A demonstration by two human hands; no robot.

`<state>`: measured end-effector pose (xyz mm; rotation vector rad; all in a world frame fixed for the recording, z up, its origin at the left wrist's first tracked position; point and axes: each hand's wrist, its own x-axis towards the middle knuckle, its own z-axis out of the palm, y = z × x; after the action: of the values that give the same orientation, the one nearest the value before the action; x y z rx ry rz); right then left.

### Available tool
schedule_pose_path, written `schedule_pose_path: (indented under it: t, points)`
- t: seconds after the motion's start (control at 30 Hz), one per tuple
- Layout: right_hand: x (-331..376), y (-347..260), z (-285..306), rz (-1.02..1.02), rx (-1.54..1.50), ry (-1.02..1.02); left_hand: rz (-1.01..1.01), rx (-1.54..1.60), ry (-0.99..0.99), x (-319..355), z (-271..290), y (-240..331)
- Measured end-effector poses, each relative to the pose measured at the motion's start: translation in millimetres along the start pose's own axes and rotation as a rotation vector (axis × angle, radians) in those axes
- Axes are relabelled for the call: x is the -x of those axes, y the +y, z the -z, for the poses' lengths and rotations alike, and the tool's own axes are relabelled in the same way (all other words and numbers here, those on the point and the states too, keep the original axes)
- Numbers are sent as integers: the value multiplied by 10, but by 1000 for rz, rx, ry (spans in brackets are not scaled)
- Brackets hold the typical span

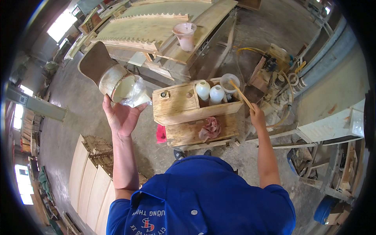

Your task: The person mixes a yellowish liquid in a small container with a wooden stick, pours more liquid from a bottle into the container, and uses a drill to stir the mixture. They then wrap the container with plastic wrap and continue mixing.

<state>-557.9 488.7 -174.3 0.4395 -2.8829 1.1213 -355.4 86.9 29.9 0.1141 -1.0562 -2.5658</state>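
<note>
My left hand (pixel 122 116) is raised and holds up a wide jug (pixel 111 76) with a brown flared top, tipped on its side; pale glue and a crumpled clear plastic liner (pixel 137 94) show at its mouth. My right hand (pixel 257 115) grips a thin wooden stick (pixel 240 94) whose far end rests in a small white cup (pixel 229 83). The cup stands in a wooden box (pixel 184 105) beside two white bottles (pixel 209 92). A reddish rag (pixel 210 128) lies on the shelf under the box.
A workbench (pixel 164 27) behind carries scalloped wooden panels and a pinkish plastic cup (pixel 185 35). Carved boards (pixel 92 176) lie on the floor at the left. Machinery with hoses (pixel 278 74) stands at the right. The floor is concrete.
</note>
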Motion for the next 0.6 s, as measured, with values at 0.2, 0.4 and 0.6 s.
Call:
schedule_pose_path:
  t: [0.2, 0.4, 0.6]
  points:
    - [129, 72, -105, 132, 1, 135, -20, 7, 55, 64, -29, 115]
    - [327, -45, -13, -482, -810, -65, -51, 10, 37, 115, -30, 253]
    - [686, -683, 237, -234, -1128, -272, -158, -221, 149, 434, 206, 544]
